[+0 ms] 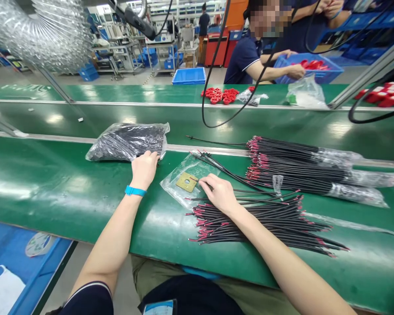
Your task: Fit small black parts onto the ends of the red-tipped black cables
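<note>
One black cable [195,180] pinched in right fingers [207,182] | left fingers [147,155] at bag [128,140], grip unclear

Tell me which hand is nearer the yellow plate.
Right. The right hand is just beside the yellow plate, at its right edge; the left hand is farther off, at the bag.

Count on the bench [52,188]: one filled clear bag [128,142] toward the far edge, left of centre; one flat clear bag [172,186]; one square plate [185,187] with one hole. Toward the right end: three sleeved cable bundles [295,170]. Nearer the front edge: one loose cable pile [269,221], strands too overlapped to count. Just beyond the far edge: one shallow blue tray [188,76], one blue crate [325,75].
</note>
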Tool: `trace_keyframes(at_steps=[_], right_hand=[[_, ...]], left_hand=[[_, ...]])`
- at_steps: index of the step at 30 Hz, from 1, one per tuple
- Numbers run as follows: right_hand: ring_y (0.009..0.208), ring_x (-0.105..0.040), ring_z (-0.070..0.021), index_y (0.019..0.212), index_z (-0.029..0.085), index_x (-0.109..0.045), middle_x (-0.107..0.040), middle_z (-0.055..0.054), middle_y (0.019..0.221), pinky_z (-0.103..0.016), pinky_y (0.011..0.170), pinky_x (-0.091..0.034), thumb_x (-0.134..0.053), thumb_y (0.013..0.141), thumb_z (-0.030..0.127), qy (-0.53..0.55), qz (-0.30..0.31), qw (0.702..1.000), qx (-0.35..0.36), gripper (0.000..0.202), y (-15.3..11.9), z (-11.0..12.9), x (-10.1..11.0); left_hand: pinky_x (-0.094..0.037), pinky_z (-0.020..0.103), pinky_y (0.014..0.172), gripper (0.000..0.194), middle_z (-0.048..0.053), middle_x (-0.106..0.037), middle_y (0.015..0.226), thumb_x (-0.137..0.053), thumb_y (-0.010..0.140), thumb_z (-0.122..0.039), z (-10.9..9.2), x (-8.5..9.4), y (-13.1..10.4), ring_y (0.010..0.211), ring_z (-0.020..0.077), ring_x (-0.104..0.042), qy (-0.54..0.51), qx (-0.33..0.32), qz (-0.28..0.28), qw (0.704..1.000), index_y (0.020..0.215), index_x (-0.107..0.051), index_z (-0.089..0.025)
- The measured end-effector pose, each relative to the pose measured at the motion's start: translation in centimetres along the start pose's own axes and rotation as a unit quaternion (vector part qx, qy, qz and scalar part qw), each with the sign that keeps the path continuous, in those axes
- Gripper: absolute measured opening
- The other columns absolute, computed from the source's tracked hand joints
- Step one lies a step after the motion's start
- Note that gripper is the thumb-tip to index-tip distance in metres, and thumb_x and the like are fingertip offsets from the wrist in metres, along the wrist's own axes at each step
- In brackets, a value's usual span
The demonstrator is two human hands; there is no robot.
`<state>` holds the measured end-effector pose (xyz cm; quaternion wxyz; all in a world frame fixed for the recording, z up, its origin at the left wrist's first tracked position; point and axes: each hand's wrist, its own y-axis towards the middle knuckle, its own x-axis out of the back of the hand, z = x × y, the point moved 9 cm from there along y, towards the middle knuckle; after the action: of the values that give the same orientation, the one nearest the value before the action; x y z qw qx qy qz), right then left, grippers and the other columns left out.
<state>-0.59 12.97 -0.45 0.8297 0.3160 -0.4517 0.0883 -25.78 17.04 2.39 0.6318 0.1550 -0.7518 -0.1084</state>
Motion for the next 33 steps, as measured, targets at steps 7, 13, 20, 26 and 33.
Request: trace_keyframes(at_steps=[7,13,20,26,33], right_hand=[[0.068,-0.06,-0.0103,0.093,0.017,-0.069,-0.066,-0.002,0.077,-0.023,0.065,-0.037,-0.042,0.103,0.032,0.007,-0.048,0.998,0.045,0.032,-0.1,1.2,1.1],[0.071,-0.061,-0.0106,0.095,0.018,-0.069,-0.068,-0.003,0.08,-0.023,0.066,-0.039,-0.038,0.104,0.033,0.007,-0.04,0.999,0.018,0.036,-0.1,0.8,1.3],[0.071,-0.062,-0.0107,0.094,0.018,-0.07,-0.069,-0.004,0.082,-0.022,0.067,-0.038,-0.038,0.104,0.033,-0.007,-0.047,0.999,0.009,0.036,-0.2,0.6,1.4],[0.07,-0.06,-0.0106,0.095,0.019,-0.07,-0.066,-0.002,0.078,-0.023,0.066,-0.036,-0.041,0.103,0.033,-0.025,-0.047,0.999,0.004,0.033,-0.3,0.5,1.3],[0.08,-0.061,-0.0138,0.097,0.02,-0.069,-0.068,-0.005,0.084,-0.025,0.072,-0.042,-0.043,0.102,0.033,-0.059,-0.052,0.996,0.042,0.03,-0.8,1.2,1.3]], left_hand=[[-0.044,0.025,0.068,0.047,0.006,-0.064,0.083,-0.059,0.09,-0.051,-7.8,-5.9,-3.8,0.07,0.0114,-0.055,-0.665,0.084,0.226,0.707,0.115,-0.072,-0.013],[-0.048,0.022,0.079,0.036,0.006,-0.067,0.09,-0.072,0.084,-0.031,-10.5,-7.0,-5.9,0.077,0.0091,-0.06,-0.788,0.129,0.283,0.531,0.116,-0.07,-0.013],[-0.05,0.024,0.075,0.037,0.007,-0.069,0.084,-0.068,0.088,-0.039,-10.4,-6.7,-5.8,0.072,0.0104,-0.064,-0.775,0.106,0.275,0.559,0.114,-0.067,-0.013],[-0.048,0.025,0.078,0.04,0.003,-0.066,0.074,-0.059,0.092,-0.044,-9.7,-5.2,-5.1,0.077,0.0131,-0.063,-0.666,0.025,0.211,0.715,0.118,-0.068,-0.015],[-0.051,0.033,0.09,0.049,0.008,-0.072,0.1,-0.06,0.088,-0.052,-9.7,-5.1,-5.5,0.093,0.0207,-0.067,-0.57,0.006,0.227,0.789,0.124,-0.067,-0.019]])
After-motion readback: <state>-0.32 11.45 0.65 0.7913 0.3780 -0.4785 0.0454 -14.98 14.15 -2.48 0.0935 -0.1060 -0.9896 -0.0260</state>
